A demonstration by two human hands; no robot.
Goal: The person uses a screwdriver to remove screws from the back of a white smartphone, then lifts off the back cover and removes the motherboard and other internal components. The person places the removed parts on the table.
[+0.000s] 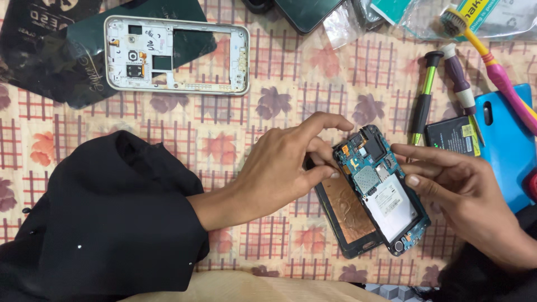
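- Single head-mounted view, looking steeply down onto a work surface covered by a leaf-patterned checked cloth.
- Set close: left hand and right hand fill the middle and right of the frame, meeting at an opened phone slightly right of centre.
- Near edge at the bottom, with a black sleeve entering from lower left; far edge at the top, cutting off a white phone frame and clear bags.
- Right border crops a blue cover.
- No second view; nothing shared.
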